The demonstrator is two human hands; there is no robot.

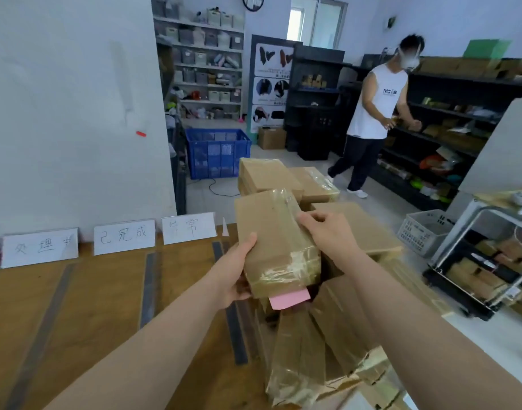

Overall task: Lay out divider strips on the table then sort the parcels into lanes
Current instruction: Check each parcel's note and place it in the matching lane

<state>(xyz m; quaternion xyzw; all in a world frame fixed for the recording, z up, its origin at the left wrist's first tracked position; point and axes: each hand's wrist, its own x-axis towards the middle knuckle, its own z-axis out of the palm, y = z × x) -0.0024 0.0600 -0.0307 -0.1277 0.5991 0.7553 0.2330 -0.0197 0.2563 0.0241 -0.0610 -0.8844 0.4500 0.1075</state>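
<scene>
storeroom shelves line the far wall, and close in front of me is a wooden table with dark strips already laid down it, near to far, marking lanes. white cards with handwriting stand along the table's far edge, one at the head of each lane.

i hold one parcel, a taped cardboard box, above the table's right edge. my left hand cups its left side, thumb up along the face and fingers wrapped beneath. my right hand is closed over its upper right edge. a pink slip sticks out from under its near end.

more parcels sit in a heap to the right, just below the one i hold.

the tape looks slick, so the box could slide out of my grip as i swing it left. the slip may drop loose. setting the box down carelessly could knock the rightmost strip askew, and i could pick the wrong lane if i misread a card.
</scene>
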